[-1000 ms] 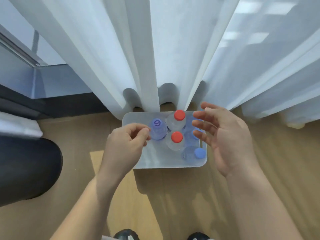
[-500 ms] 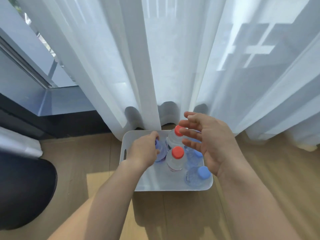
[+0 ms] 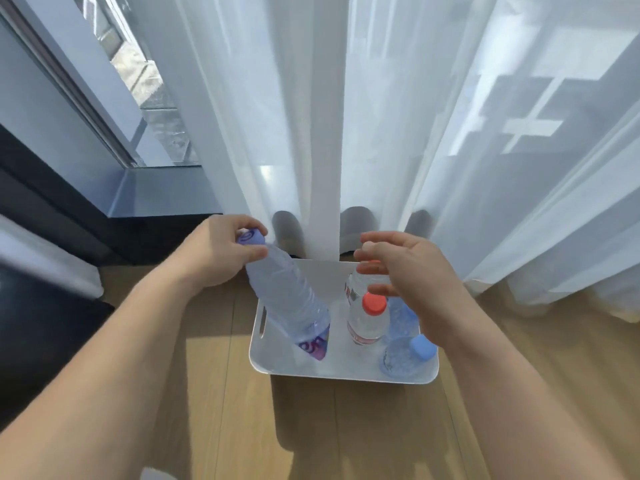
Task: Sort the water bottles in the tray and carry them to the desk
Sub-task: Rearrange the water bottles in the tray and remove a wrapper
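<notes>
A white tray [image 3: 277, 367] stands on the wooden floor against the curtain. My left hand [image 3: 216, 252] grips the neck of a clear bottle with a purple cap [image 3: 291, 299], tilted left and raised over the tray's left side. My right hand [image 3: 412, 271] hovers with fingers spread above the tray's right side, over a red-capped bottle [image 3: 367, 320]. Behind that bottle stands another clear bottle [image 3: 356, 285], its cap hidden by my fingers. A blue-capped bottle [image 3: 405, 358] sits in the near right corner, and a further bluish bottle [image 3: 401, 317] is partly hidden under my hand.
White sheer curtains [image 3: 381, 133] hang right behind the tray. A window sill [image 3: 162, 192] and dark wall base lie to the left, with a dark object [image 3: 41, 341] at the left edge. Wooden floor [image 3: 311, 427] spreads in front.
My left hand closed on the purple-capped bottle and lifted it up and to the left, tilting it. My right hand stayed spread above the right-hand bottles. The view moved nearer.
</notes>
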Demonstrator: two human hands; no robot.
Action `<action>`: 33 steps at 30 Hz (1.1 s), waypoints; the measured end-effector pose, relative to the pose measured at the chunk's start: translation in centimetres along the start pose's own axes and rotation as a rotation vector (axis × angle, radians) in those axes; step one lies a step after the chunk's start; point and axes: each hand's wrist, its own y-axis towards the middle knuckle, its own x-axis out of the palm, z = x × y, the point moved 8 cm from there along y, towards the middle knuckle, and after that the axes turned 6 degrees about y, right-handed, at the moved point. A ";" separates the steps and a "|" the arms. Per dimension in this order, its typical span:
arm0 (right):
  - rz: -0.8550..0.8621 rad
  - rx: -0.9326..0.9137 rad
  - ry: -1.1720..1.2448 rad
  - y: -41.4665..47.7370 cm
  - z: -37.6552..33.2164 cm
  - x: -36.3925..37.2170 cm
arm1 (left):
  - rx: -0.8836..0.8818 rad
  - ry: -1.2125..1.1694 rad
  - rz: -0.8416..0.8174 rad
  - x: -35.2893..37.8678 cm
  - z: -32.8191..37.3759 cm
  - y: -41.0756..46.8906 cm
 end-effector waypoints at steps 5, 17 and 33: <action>-0.075 0.022 -0.116 0.0 0.5 2.6 | -0.008 -0.029 0.069 -3.7 -1.0 -2.1; 0.082 -0.112 -0.102 0.0 -1.4 0.1 | 0.155 0.196 -0.149 4.7 2.2 -1.9; 0.019 -0.125 -0.305 1.0 -1.3 0.5 | 0.127 0.435 0.060 6.8 1.5 -0.9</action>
